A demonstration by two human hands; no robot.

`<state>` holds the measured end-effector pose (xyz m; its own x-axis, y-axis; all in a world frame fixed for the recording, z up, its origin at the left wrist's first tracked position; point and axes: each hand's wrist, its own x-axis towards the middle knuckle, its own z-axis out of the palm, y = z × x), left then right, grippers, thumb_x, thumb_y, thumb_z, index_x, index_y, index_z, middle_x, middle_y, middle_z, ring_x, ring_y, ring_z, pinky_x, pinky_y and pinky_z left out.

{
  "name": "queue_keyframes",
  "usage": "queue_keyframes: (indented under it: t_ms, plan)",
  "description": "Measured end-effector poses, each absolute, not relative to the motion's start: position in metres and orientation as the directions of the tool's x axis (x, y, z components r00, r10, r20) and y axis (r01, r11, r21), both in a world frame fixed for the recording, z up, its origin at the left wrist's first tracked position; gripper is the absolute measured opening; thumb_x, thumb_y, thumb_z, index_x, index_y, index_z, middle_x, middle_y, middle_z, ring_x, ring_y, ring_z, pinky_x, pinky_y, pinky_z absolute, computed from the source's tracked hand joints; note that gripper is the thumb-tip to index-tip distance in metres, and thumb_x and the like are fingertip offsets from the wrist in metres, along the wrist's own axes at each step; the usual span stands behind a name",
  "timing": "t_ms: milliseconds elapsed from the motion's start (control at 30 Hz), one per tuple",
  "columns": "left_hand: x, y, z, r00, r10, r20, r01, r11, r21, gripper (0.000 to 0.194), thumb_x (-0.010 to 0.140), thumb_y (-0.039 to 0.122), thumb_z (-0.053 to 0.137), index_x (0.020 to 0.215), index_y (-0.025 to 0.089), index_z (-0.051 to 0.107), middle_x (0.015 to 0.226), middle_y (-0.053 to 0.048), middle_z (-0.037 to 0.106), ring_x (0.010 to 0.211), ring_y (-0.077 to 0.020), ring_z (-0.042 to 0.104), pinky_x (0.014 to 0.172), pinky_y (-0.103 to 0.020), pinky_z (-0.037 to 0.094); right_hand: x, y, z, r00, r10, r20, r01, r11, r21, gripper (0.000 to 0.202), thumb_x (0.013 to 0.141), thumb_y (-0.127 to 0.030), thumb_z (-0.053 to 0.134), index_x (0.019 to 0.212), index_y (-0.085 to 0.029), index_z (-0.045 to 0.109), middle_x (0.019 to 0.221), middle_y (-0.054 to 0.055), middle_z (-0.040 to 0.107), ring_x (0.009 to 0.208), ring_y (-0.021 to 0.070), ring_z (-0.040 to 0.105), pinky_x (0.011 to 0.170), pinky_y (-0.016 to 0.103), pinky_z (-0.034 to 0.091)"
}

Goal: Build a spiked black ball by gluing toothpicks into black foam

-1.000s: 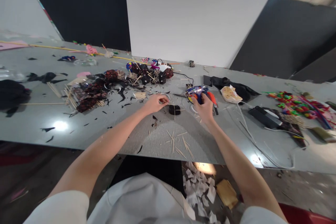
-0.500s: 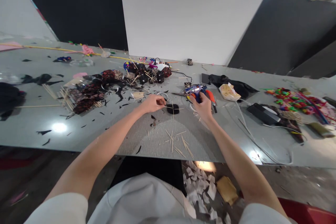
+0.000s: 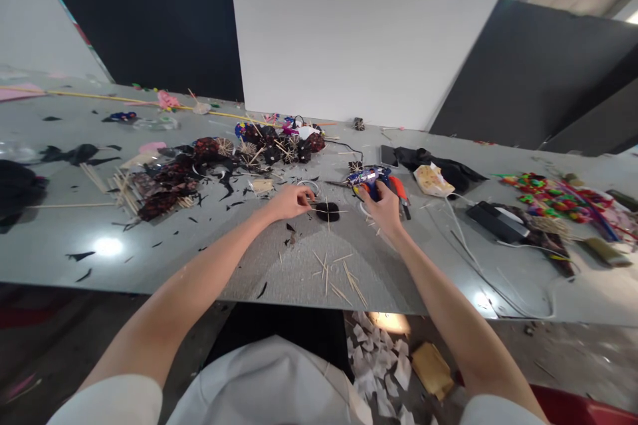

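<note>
My left hand (image 3: 294, 202) has its fingertips pinched on one end of a thin wooden stick, at the left side of a round black piece (image 3: 327, 212). Thin sticks cross over that piece as it lies on the grey table. My right hand (image 3: 383, 207) is closed round the handle of a blue glue gun (image 3: 369, 176), with its nozzle side toward the left. Beside those fingers lies an orange-handled tool (image 3: 399, 187), partly covered. Several loose thin sticks (image 3: 326, 272) are scattered on the table nearer to me.
Black-and-brown balls with sticks (image 3: 272, 146) are heaped behind my left hand. Dark scraps and wooden sticks (image 3: 127, 189) lie at left. A foam-like yellowish piece (image 3: 433, 179), a black box (image 3: 498, 220) with white cables and colourful fuzzy pieces (image 3: 548, 192) are at right.
The view has tilted up slightly. Both hands stay nearly where they were, the left at the stick and the right on the glue gun.
</note>
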<state>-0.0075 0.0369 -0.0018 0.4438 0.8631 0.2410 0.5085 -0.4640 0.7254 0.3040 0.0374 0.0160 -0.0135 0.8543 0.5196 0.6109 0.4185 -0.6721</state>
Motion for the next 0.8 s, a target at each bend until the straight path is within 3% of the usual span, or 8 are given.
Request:
queue_keyframes:
  t_ms: [800]
  plan:
    - [-0.0091,0.0396,-0.0024,0.499,0.842,0.204,0.558,-0.493,0.668,0.024,0.080,0.021,0.073,0.104,0.021,0.072,0.080,-0.002,0.077,0.075,-0.0179,0.070,0.072,-0.028,0.047,0.3075,0.0404,0.0129,-0.046,0.851,0.524,0.624,0.434,-0.650,0.043,0.093,-0.063,0.063,0.092,-0.020,0.066,0.082,0.004,0.066,0.074,0.0194,0.053,0.067,0.030,0.040]
